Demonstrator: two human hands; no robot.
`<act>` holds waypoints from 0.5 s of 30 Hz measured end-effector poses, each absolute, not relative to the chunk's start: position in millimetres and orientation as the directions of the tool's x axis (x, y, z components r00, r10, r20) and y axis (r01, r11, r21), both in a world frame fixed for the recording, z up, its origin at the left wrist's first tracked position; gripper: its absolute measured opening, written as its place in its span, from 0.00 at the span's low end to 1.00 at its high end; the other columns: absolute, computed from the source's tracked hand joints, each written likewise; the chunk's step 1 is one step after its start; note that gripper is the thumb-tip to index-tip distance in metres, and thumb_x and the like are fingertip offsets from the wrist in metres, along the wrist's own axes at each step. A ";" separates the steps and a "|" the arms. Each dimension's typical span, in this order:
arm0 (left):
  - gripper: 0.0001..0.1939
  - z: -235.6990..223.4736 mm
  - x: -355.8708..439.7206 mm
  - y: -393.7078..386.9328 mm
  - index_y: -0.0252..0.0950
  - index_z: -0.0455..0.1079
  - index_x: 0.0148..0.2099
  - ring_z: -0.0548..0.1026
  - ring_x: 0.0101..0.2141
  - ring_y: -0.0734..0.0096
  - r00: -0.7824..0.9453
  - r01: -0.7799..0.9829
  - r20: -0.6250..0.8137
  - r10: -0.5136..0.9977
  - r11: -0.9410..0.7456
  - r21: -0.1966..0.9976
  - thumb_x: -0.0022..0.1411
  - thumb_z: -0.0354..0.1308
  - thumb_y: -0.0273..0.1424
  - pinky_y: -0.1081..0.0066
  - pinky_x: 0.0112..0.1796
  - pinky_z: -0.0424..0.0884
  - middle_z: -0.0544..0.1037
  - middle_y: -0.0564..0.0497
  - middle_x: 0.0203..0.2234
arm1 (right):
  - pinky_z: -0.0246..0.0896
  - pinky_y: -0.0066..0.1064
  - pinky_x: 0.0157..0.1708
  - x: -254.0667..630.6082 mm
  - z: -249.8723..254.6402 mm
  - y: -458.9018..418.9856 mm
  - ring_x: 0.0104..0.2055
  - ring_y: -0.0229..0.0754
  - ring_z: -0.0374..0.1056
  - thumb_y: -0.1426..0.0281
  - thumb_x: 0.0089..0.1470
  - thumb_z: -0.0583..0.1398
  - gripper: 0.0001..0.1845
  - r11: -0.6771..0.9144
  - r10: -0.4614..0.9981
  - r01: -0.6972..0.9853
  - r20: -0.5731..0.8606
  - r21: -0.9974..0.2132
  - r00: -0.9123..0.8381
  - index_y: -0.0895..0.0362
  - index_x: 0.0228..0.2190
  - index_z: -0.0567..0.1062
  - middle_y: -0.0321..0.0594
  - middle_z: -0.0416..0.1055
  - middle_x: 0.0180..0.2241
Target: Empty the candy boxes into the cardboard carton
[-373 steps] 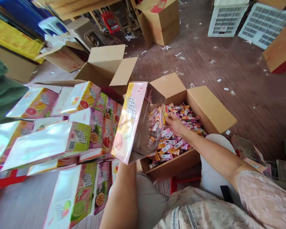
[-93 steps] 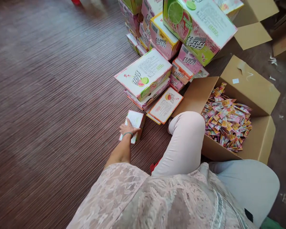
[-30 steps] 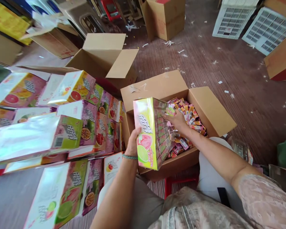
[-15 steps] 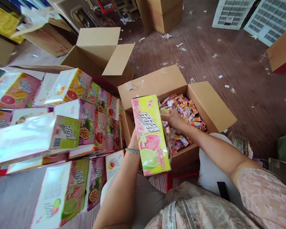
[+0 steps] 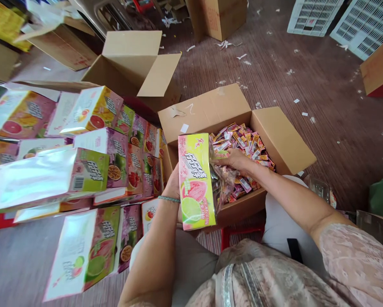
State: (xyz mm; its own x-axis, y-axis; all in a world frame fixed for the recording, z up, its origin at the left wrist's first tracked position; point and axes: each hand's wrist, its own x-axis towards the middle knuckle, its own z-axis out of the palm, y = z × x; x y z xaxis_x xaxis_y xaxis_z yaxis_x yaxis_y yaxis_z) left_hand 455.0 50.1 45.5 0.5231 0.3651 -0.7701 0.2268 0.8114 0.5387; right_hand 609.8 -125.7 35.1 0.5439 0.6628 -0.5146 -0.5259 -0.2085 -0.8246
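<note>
My left hand [image 5: 173, 182] supports a green and pink candy box [image 5: 196, 183] printed with guava and lime, its fingers mostly hidden behind the box. The box is tilted, and its right side is open. From that side, clear plastic [image 5: 227, 181] bulges out. At the upper right of the box, my right hand [image 5: 236, 160] pinches a small green and pink flap [image 5: 221, 154]. Under both hands stands an open carton [image 5: 242, 209], filled with small wrapped candy sticks [image 5: 253, 147] in pink, purple and orange.
On my left are stacked similar printed boxes [image 5: 92, 168]. An open brown carton [image 5: 129, 70] stands beyond them. White plastic crates [image 5: 313, 17] are at the far right, and paper scraps litter the floor. Part of a red stool [image 5: 226, 238] shows between my legs.
The candy box has turned, so its open right side with the plastic shows more. It has shifted slightly left. My right hand stays at its upper right with the flap.
</note>
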 end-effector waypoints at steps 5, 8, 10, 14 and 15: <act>0.17 13.3 444.5 71.8 0.34 0.80 0.47 0.85 0.35 0.54 0.461 0.127 -0.755 0.466 0.808 0.576 0.67 0.66 0.44 0.58 0.45 0.84 0.86 0.42 0.33 | 0.74 0.36 0.35 643.2 17.3 -134.3 0.33 0.45 0.75 0.60 0.35 0.83 0.28 -0.048 0.530 -0.573 -0.507 -0.818 0.680 0.55 0.34 0.79 0.38 0.81 0.31; 0.19 4.8 444.9 73.4 0.33 0.80 0.50 0.85 0.38 0.54 0.483 0.146 -0.742 0.465 0.793 0.592 0.66 0.68 0.44 0.58 0.46 0.84 0.86 0.41 0.38 | 0.75 0.36 0.36 648.6 9.5 -127.0 0.31 0.43 0.75 0.56 0.42 0.81 0.25 0.039 0.465 -0.614 -0.530 -0.788 0.710 0.54 0.32 0.76 0.35 0.78 0.28; 0.21 9.5 446.8 71.2 0.33 0.81 0.51 0.85 0.40 0.55 0.520 0.149 -0.693 0.500 0.745 0.650 0.66 0.68 0.45 0.60 0.47 0.83 0.86 0.41 0.40 | 0.74 0.34 0.37 647.1 5.5 -120.0 0.31 0.41 0.75 0.56 0.47 0.79 0.23 0.102 0.472 -0.643 -0.532 -0.759 0.703 0.54 0.31 0.74 0.35 0.78 0.29; 0.24 37.0 449.0 66.8 0.35 0.81 0.50 0.84 0.47 0.58 0.590 0.026 -0.457 0.666 0.549 0.835 0.57 0.76 0.46 0.67 0.51 0.80 0.86 0.44 0.43 | 0.74 0.34 0.35 647.4 -4.7 -108.8 0.29 0.41 0.73 0.61 0.57 0.74 0.19 0.136 0.429 -0.686 -0.582 -0.715 0.691 0.53 0.29 0.70 0.33 0.75 0.25; 0.27 45.5 449.1 65.9 0.37 0.81 0.50 0.83 0.51 0.58 0.619 -0.032 -0.368 0.694 0.491 0.871 0.53 0.79 0.46 0.68 0.52 0.79 0.85 0.45 0.45 | 0.75 0.36 0.35 648.5 -7.6 -106.7 0.28 0.43 0.74 0.61 0.59 0.72 0.19 0.124 0.423 -0.685 -0.587 -0.718 0.691 0.52 0.29 0.69 0.33 0.74 0.24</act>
State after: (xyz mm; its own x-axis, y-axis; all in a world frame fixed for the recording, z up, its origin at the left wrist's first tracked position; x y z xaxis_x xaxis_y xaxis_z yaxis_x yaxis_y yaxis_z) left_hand 449.1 65.9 45.5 0.6192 0.6935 -0.3682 -0.0317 0.4907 0.8708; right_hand 648.5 -106.7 -7.6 0.6908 0.4227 -0.5866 -0.6852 0.1235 -0.7178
